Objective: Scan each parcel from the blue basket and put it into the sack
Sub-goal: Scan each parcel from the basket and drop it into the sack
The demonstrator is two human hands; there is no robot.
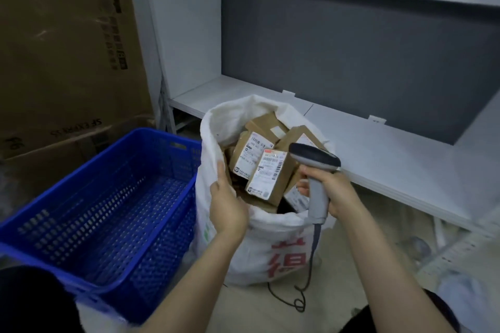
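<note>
My left hand is gripping the sack rim, my right hand clutching the barcode scanner; tugging risks toppling heaped parcels.

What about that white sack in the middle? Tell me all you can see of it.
The sack is white woven-looking fabric with red characters printed on its front. It stands upright on the floor, mouth open, filled nearly to the rim with brown cardboard parcels bearing white labels. The blue basket sits close beside it on the left. The left hand is at its near rim, fingers hidden inside.
</note>
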